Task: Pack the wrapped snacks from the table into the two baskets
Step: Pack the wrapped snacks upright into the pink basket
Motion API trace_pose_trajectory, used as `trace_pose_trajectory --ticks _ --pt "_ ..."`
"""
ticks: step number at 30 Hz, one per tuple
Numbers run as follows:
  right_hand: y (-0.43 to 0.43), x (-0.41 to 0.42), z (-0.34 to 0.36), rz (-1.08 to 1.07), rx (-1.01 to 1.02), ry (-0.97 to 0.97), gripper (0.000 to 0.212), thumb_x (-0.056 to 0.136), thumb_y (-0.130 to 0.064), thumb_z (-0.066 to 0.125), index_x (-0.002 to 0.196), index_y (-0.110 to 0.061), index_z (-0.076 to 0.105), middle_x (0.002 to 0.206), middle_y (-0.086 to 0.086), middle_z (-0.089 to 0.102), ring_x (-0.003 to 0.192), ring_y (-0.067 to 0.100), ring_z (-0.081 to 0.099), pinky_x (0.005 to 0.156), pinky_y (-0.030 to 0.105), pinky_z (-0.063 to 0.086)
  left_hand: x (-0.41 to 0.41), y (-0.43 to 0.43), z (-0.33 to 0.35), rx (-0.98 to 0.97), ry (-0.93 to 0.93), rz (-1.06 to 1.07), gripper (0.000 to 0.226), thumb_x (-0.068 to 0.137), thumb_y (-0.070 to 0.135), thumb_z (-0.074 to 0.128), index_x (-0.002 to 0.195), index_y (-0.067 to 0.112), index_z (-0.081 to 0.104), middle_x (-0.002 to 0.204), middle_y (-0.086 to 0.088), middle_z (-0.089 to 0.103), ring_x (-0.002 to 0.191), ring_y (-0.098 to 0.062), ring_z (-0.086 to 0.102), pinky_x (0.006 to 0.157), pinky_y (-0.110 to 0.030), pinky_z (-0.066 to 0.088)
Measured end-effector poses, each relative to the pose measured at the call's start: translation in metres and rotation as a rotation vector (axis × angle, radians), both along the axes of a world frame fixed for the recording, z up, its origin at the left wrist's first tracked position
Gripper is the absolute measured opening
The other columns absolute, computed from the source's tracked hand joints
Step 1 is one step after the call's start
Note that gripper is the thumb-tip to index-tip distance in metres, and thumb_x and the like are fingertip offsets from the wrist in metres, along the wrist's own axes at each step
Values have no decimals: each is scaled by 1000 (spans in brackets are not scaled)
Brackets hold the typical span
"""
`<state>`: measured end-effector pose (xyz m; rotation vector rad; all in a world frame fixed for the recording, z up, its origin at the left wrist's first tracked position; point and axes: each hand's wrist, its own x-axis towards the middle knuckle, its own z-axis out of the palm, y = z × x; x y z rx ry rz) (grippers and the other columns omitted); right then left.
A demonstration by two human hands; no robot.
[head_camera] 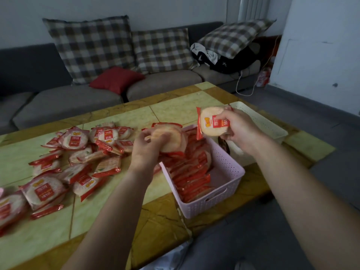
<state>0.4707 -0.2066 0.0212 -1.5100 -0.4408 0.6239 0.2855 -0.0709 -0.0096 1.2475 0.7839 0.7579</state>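
Many red-and-clear wrapped round snacks [76, 162] lie scattered on the left half of the table. A pink basket [224, 184] at the table's near right edge holds several snacks standing in rows. Behind it sits a white basket [261, 121]; its inside is mostly hidden. My left hand [148, 147] grips a small stack of wrapped snacks [171, 137] just over the pink basket's far left end. My right hand [237, 127] holds one wrapped snack [212, 121] upright above the gap between the two baskets.
The table [120, 217] has a green and yellow-brown tiled top. A grey sofa [78, 98] with checked cushions, a red cushion and dark clothes runs along the far side. A white cable [245, 90] hangs near the sofa's right end. Grey floor lies to the right.
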Motion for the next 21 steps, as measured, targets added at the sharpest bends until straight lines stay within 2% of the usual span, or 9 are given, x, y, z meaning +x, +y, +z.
trace_pose_trajectory --ticks 2,5,8,10,12,14,17,21 --pt "-7 5 1 107 -66 -67 19 93 -6 58 103 -20 67 96 5 73 92 23 70 80 38 55 -2 1 -1 108 67 4 41 87 17 76 121 12 54 105 -10 68 89 -26 72 72 -42 63" --pt "-15 9 5 243 -152 -244 27 91 -2 62 110 -21 66 103 2 74 93 18 71 71 28 55 1 4 -6 303 200 -6 46 85 18 78 124 12 55 101 -5 69 84 -16 71 59 -22 57" --pt "-21 11 10 370 -210 -384 36 90 5 64 117 -18 61 105 -2 72 96 11 69 72 18 53 6 6 -9 416 329 2 50 82 27 80 124 14 57 105 -5 69 87 -18 70 58 -24 56" --pt "-22 9 13 443 -310 -511 32 88 5 65 113 -16 63 108 -3 74 100 11 70 82 22 55 6 5 -8 375 317 12 46 83 26 80 121 12 57 103 -6 70 84 -17 70 55 -21 54" --pt "-22 3 14 505 -426 -665 32 86 0 67 110 -21 68 108 -8 73 100 8 69 86 27 55 5 4 -7 315 268 28 40 85 22 79 117 10 58 98 -5 70 79 -14 70 52 -19 52" --pt "-19 -6 11 554 -540 -844 32 85 -3 70 105 -28 72 105 -15 68 98 4 64 83 25 52 2 5 -6 264 225 48 37 85 20 78 115 9 59 98 -7 71 81 -18 72 59 -26 57" --pt "-14 -13 -2 523 -704 -1165 33 86 -10 72 106 -36 75 107 -10 54 106 12 52 89 31 48 0 4 -5 196 144 80 31 86 18 77 111 11 59 101 -10 70 88 -24 72 74 -38 61" --pt "-17 -23 9 531 -760 -1270 32 92 -14 68 116 -34 74 105 -13 48 112 15 52 88 32 47 0 -1 0 148 33 64 27 88 14 73 111 10 59 95 -6 69 79 -17 71 61 -27 57"
